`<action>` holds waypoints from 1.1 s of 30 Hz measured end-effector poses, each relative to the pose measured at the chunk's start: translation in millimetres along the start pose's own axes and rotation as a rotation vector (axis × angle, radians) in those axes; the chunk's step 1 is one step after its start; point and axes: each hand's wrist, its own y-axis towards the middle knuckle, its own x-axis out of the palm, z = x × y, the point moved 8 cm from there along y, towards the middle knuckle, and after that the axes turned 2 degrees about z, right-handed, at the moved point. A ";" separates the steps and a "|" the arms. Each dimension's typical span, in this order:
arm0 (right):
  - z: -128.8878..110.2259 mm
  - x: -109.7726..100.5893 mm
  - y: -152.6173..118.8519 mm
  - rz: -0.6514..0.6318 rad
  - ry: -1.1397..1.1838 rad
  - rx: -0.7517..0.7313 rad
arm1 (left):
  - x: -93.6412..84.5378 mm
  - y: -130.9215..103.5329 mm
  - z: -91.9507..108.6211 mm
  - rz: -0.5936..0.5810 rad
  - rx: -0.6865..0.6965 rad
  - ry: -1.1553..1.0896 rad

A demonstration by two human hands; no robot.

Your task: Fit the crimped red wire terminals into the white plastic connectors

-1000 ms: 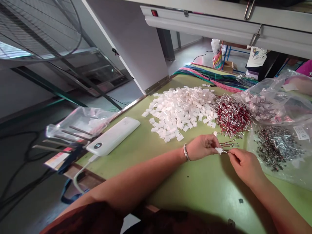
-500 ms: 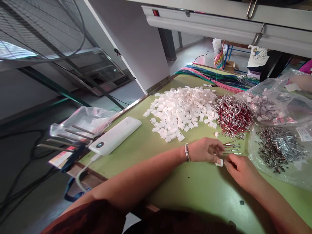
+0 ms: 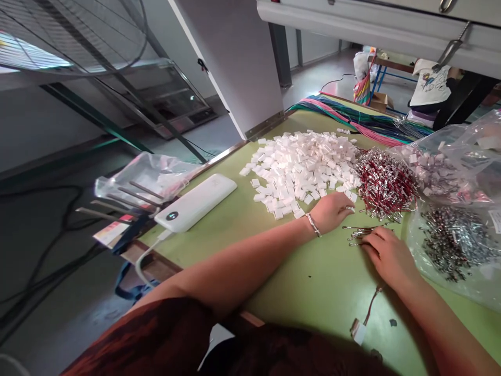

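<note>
My left hand (image 3: 332,213) is at the near right edge of a heap of white plastic connector housings (image 3: 305,162). Its fingers are curled together, with a small pale bit at the tips that I cannot make out. My right hand (image 3: 393,257) pinches several short wires with metal terminals (image 3: 355,234), which stick out leftward from its fingertips. Closer to me lies a white connector housing (image 3: 358,332) with a short dark red wire attached. Beyond the hands is a pile of short red wires with silver terminals (image 3: 385,183).
Clear plastic bags of metal terminals (image 3: 450,243) and white parts (image 3: 434,175) lie at the right. A white power bank (image 3: 198,202) with a cable sits at the table's left edge. Long bundled wires (image 3: 352,119) lie along the back. A fan guard (image 3: 78,36) is upper left.
The white housing between my hands now lies on the table near me with a wire attached. My left hand has moved to the heap's edge; my right is on the loose wires.
</note>
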 end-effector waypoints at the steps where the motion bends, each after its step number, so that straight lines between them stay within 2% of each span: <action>1: -1.3 1.3 0.9 0.007 -0.012 -0.013 | -4.9 -1.0 -3.2 0.032 -0.080 -0.101; 3: -1.9 -1.0 1.0 0.029 -0.001 -0.011 | -5.6 -5.7 -12.2 0.043 -0.276 -0.329; 6: 6.4 -13.1 -2.5 0.085 0.153 0.074 | 11.2 -18.5 -19.4 -0.022 -0.522 -0.680; 10: 20.3 -22.3 -8.4 0.122 0.349 0.221 | 35.7 -35.0 -19.1 -0.086 -0.687 -0.961; 14: 16.0 -22.1 -8.9 0.140 0.352 0.202 | 46.7 -40.6 -13.4 -0.150 -0.696 -1.040; 20: 14.4 -19.1 -8.3 0.103 0.349 0.198 | 42.5 -36.7 -7.0 -0.222 -0.602 -0.962; 24: 14.7 -19.5 -8.7 0.103 0.280 0.206 | 46.0 -37.0 -1.3 -0.334 -0.517 -0.856; 27: 8.8 -16.6 -9.8 0.090 0.233 0.171 | 53.0 -40.9 2.5 -0.413 -0.512 -0.841; 33: -0.5 -11.0 -15.0 0.053 0.321 0.145 | 56.8 -44.5 11.6 -0.525 -0.501 -0.880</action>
